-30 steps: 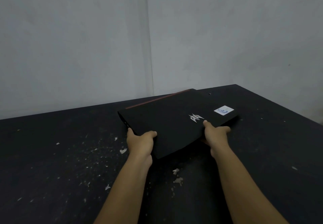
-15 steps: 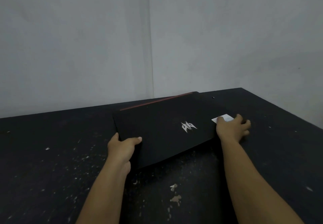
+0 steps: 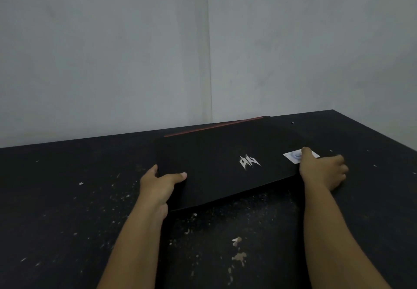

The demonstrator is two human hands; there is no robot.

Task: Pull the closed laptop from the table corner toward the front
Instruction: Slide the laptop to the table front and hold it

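Closed black laptop [image 3: 216, 164] lying on a dark, paint-flecked table [image 3: 67, 198] near the wall corner. Left hand [image 3: 158, 187] grips its near-left corner, thumb on the lid; right hand [image 3: 320, 171] holds the right edge, thumb on a white sticker [image 3: 293, 155].

Closed black laptop [image 3: 216, 167], silver logo, red rear edge, lying askew near table's far corner
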